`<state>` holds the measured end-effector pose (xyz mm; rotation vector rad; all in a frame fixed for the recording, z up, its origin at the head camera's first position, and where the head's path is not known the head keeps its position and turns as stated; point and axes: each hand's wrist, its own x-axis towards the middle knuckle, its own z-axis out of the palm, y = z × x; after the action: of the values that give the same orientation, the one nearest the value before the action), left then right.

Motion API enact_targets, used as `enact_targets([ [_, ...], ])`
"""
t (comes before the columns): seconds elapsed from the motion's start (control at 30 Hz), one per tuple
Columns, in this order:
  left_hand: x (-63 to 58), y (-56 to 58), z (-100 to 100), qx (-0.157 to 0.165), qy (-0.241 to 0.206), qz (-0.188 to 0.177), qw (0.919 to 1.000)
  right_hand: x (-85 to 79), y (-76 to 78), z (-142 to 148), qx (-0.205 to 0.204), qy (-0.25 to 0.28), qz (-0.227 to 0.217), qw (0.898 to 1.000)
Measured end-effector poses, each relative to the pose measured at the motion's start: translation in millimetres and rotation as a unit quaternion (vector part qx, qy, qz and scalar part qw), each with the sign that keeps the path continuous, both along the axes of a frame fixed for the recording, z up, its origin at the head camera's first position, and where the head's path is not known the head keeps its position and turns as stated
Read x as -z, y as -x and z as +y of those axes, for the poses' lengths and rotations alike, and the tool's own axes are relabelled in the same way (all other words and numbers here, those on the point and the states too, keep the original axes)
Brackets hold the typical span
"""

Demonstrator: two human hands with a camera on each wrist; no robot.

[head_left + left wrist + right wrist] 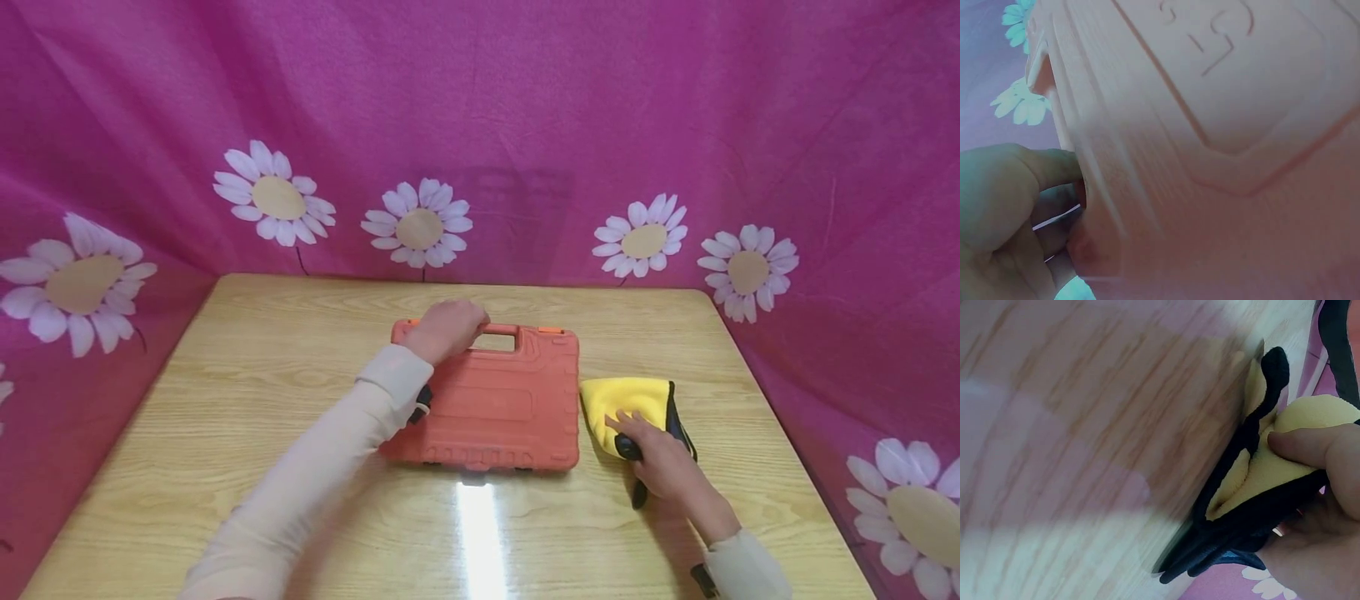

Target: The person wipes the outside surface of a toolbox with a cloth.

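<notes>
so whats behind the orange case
Past the orange case, the head view shows wooden table, then the pink flowered backdrop. Whatever the case and the left hand at its handle cover can't be seen.

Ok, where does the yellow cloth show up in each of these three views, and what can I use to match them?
Head: the yellow cloth lies right of the orange case, under the right hand.
Left wrist: not in it; the case fills most of the picture.
Right wrist: right of center, pinched by the right hand.
Shared landmark: the pink drape with white daisies.
</notes>
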<state>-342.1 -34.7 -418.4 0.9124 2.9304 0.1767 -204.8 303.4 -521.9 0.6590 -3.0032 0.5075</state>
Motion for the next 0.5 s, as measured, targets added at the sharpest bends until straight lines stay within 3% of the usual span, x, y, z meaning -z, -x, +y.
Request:
enact_targets([
  [0.13, -6.3, -0.4, -4, -0.011, -0.002, 0.037, 0.9993, -0.9, 0.1, 0, -0.002, 0.002, -0.005, 1.0],
  [0.3, -12.9, 0.0, -7, -0.047, -0.012, 0.069, 0.9964, -1.1, 1.1, -1, -0.006, 0.001, -0.002, 1.0],
  [0.5, -13.0, 3.0, -10, -0.067, -0.019, 0.121, 0.9902, -2.2, 0.6, -2, -0.006, 0.002, 0.01, 1.0],
])
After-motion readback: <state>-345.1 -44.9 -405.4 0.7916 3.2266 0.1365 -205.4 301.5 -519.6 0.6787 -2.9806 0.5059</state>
